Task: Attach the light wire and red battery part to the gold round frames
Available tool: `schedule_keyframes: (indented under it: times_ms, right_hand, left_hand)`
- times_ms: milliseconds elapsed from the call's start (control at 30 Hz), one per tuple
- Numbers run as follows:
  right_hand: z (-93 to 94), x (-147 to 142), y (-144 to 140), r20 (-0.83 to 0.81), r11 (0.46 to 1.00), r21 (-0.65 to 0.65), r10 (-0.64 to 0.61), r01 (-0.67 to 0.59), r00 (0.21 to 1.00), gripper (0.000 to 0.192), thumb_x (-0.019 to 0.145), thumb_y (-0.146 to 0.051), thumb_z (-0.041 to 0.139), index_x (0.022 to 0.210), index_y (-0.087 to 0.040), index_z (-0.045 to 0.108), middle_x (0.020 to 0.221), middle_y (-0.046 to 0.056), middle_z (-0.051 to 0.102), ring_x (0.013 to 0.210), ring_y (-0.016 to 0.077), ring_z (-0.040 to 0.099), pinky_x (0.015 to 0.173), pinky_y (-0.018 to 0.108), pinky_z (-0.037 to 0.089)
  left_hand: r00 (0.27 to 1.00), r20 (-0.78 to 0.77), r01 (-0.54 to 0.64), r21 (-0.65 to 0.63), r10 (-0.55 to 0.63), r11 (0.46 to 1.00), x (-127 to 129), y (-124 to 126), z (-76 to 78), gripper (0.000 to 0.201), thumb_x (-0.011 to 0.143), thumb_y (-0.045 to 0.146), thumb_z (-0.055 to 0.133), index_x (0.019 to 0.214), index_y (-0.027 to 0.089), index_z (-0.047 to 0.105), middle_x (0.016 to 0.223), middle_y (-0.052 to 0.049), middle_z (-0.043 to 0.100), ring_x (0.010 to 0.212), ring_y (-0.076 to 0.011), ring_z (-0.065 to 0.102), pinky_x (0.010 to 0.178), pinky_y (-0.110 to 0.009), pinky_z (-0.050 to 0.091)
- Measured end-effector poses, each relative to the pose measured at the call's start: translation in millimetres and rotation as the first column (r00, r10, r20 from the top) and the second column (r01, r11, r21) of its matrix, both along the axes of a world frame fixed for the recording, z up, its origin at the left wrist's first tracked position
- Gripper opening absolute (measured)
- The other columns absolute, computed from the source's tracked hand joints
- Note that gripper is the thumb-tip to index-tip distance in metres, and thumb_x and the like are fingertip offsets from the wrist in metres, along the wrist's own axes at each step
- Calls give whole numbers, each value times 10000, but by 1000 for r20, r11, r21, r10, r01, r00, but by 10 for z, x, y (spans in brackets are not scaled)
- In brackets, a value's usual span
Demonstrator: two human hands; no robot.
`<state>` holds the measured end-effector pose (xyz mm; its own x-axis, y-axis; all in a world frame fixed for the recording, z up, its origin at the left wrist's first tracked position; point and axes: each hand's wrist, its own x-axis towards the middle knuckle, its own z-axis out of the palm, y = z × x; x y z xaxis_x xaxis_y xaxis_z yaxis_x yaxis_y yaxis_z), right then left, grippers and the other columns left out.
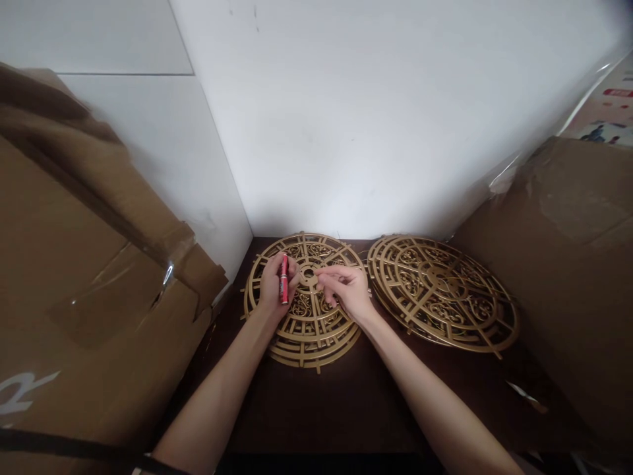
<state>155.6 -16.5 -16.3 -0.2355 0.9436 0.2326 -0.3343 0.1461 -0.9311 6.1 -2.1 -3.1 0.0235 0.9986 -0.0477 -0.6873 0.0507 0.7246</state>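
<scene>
Left hand (273, 285) fingers pinch a small red cylindrical tube (283, 280) upright over the stacked gold openwork round plastic grilles (306, 330) (likely light, stiff, brittle; grip by rim). Right hand (347, 290) fingers pressed together beside the grille hub.

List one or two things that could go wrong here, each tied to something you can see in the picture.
1. The left hand holds a small red tube over the stack of gold filigree discs; whatever it contains could land on the fretwork.
2. The right hand pinches near the centre hole; pressure might shift the uneven stack.
</scene>
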Motion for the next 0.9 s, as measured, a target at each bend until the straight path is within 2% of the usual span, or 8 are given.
schedule_keyframes:
  times_ms: [100,167,300,433,667,900]
  right_hand:
    - [29,-53,-87,133,990,3,141,-143,981,175,761,-321,685,830,-164,719,615,0,637,394,85,537,328,192,400]
    - [48,-70,-129,240,980,50,175,-192,955,192,784,-337,659,798,-153,711,601,-9,596,400,82,531,342,194,404]
    - [78,-67,-146,364,962,215,82,-170,928,197,802,-312,644,720,-144,704,568,-16,534,440,71,481,404,206,358]
    - [95,-66,-132,468,912,368,-14,-181,884,184,792,-256,651,661,-137,702,548,4,564,519,90,452,487,228,340]
    - [96,-74,-139,543,908,372,-45,-192,839,168,794,-240,643,675,-136,702,570,9,605,526,90,470,519,222,353]
    - [77,-73,-138,577,934,293,0,-207,817,208,808,-291,602,666,-153,669,501,-37,440,475,78,343,466,227,258]
  left_hand:
    - [990,-107,-86,10,87,996,37,-16,2,234,811,289,559,701,174,388,532,39,469,342,-37,345,292,-135,233]
    - [977,-159,-140,22,142,990,68,-31,11,233,796,297,581,744,185,383,533,49,493,327,-44,355,295,-139,251]
    - [953,-209,-214,56,221,975,104,-44,28,225,804,296,571,780,198,369,523,58,519,323,-55,371,296,-137,270]
    - [936,-226,-263,54,268,963,109,-39,28,206,833,283,530,769,198,354,515,57,525,331,-62,394,295,-140,287]
    - [897,-281,-340,58,342,939,127,-51,3,212,859,320,502,800,209,331,506,74,530,311,-70,410,295,-146,301]
    - [899,-287,-323,74,330,943,127,-54,3,256,842,361,531,802,214,325,515,77,537,312,-71,420,297,-146,308]
